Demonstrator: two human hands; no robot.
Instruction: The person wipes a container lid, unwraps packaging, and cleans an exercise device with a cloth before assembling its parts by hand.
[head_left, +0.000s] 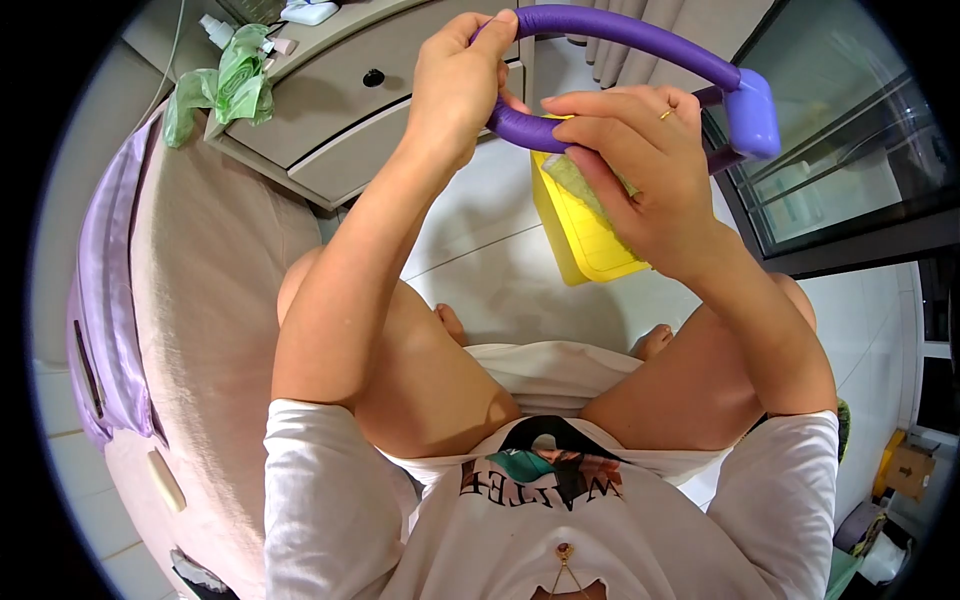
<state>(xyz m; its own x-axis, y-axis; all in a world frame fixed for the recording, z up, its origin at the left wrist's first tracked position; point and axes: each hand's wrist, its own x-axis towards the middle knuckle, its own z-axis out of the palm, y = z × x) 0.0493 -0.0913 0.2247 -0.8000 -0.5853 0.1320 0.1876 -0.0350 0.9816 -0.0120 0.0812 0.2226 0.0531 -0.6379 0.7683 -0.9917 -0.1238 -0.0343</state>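
Note:
A purple foam-covered thigh exerciser with a lighter purple hinge block is held up in front of me. My left hand is closed round its bent left end, thumb on top. My right hand has its fingers and thumb on the lower foam arm, near the bend. Behind that hand the rest of the lower arm is partly hidden. A greenish-grey cloth shows just below my right fingers, over a yellow bin on the floor. Whether my right hand touches the cloth, I cannot tell.
A drawer cabinet stands front left, with a green plastic bag on its corner. The padded bed runs along my left, a lilac satin cloth at its edge. A dark-framed glass door is at right.

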